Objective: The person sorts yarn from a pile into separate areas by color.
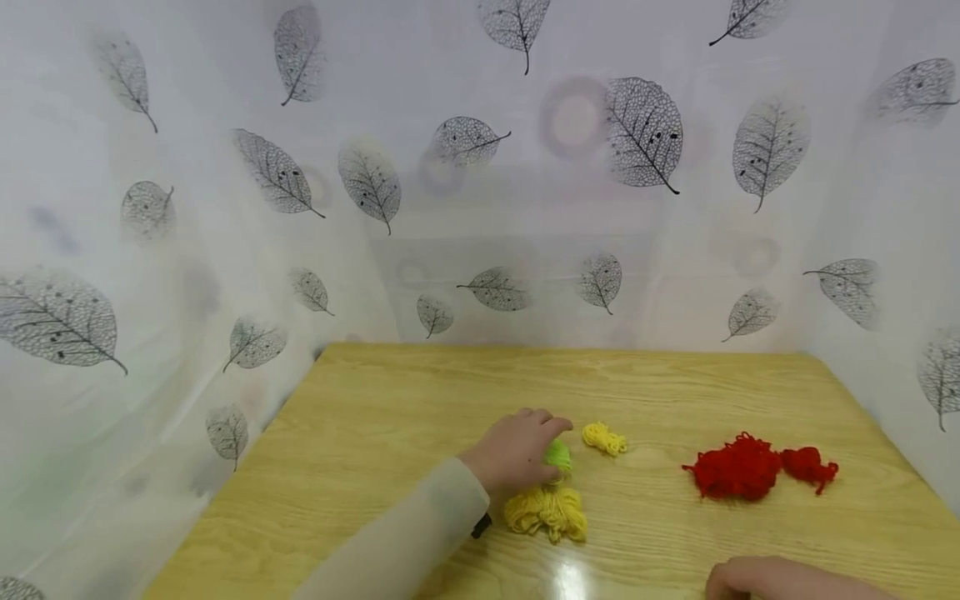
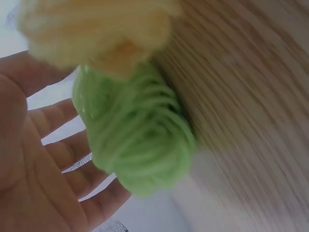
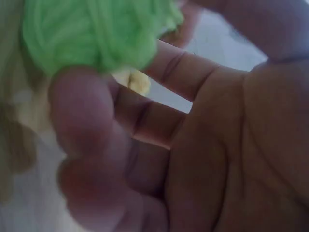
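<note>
In the head view my left hand (image 1: 517, 450) reaches over a small green yarn bundle (image 1: 557, 460) on the table, thumb on its near side. Up close in the left wrist view, the spread, fairly straight fingers (image 2: 67, 150) lie along the edge of this green bundle. A larger yellow yarn bundle (image 1: 547, 512) sits just nearer, below the hand. My right hand (image 1: 780, 577) is at the bottom edge, mostly cut off. Its wrist view shows curled fingers (image 3: 82, 111) against another view of green yarn (image 3: 96, 34), held at the fingertips.
A small yellow yarn bundle (image 1: 604, 439) lies just right of the left hand. Farther right are a big tangled red yarn bundle (image 1: 738, 468) and a smaller red one (image 1: 810, 467). A leaf-printed curtain (image 1: 525, 208) encloses the wooden table (image 1: 420, 383).
</note>
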A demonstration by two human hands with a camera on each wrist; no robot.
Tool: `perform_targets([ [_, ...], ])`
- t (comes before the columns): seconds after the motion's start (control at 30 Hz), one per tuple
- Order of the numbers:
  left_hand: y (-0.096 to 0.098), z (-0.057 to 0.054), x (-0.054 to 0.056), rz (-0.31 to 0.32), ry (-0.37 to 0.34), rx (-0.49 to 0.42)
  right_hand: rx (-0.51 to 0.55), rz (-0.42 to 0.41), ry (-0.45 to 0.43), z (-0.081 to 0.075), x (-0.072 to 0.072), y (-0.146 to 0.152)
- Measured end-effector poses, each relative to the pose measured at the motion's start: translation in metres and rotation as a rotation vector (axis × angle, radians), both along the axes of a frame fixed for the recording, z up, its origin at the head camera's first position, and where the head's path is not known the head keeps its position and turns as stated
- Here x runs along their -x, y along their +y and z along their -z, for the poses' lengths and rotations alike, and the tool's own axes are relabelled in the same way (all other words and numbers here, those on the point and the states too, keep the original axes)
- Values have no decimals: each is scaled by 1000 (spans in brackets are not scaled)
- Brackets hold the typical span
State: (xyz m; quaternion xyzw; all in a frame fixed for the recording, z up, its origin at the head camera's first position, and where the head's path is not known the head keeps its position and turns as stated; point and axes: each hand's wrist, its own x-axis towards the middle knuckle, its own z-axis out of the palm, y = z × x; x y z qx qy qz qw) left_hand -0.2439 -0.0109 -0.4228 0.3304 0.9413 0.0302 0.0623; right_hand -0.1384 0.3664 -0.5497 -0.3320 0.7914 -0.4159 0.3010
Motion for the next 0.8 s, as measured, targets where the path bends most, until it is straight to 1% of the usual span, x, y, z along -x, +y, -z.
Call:
perform_targets([
  [0.03,-2,0,1,-9,-7,-1,-10,12,-9,-7,-4,-8],
  [0.07,-4,1,2,-12,-13,-2,-19,48,-48,-18,-10,-16],
  [0.1,-6,2,3,-15,-20,-2,-61,92,-25,-36,-17,-23],
  [0.13,-7,2,4,-17,-27,-4,-79,114,-70,-52,-20,-30],
  [0.2,-9,3,5,-20,-49,-4,-106,116,-1,-79,-23,-41],
  [0.23,-10,4,6,-21,-60,-2,-116,108,48,-90,-23,-45],
  [0.27,-11,4,6,-25,-73,2,-132,108,86,-99,-22,-49],
  [0.3,-12,5,6,-35,-87,3,-170,124,114,-105,-22,-52],
  [0.37,-13,6,7,-53,-109,8,-221,156,140,-111,-19,-55],
  [0.5,-13,8,8,-90,-136,4,-316,198,221,-108,-10,-60],
  [0.6,-12,8,8,-93,-130,-4,-371,220,270,-108,-6,-64],
  [0.8,-10,9,9,-82,-109,-10,-425,299,314,-117,-1,-77],
])
